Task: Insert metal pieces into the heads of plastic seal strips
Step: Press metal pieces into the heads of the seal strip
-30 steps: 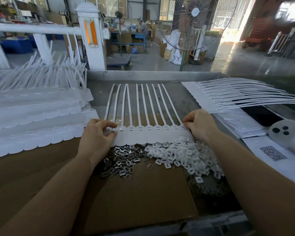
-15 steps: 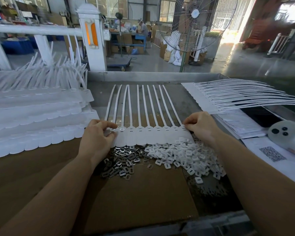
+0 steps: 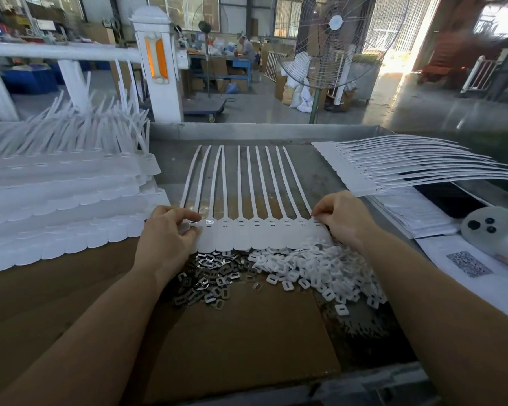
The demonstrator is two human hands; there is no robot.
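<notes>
Pinching the seal strip row point(image 3: 255, 232) (both ends): left hand point(image 3: 166, 235), right hand point(image 3: 342, 219).

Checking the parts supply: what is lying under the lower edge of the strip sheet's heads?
The strip sheet overlaps two loose piles: metal pieces at left, white plastic caps at right, on brown cardboard. How far either pile extends beneath the heads is covered.

left hand point(image 3: 166, 234) covers leftmost strip heads | finished stack point(image 3: 56, 200) cut by left edge
</notes>
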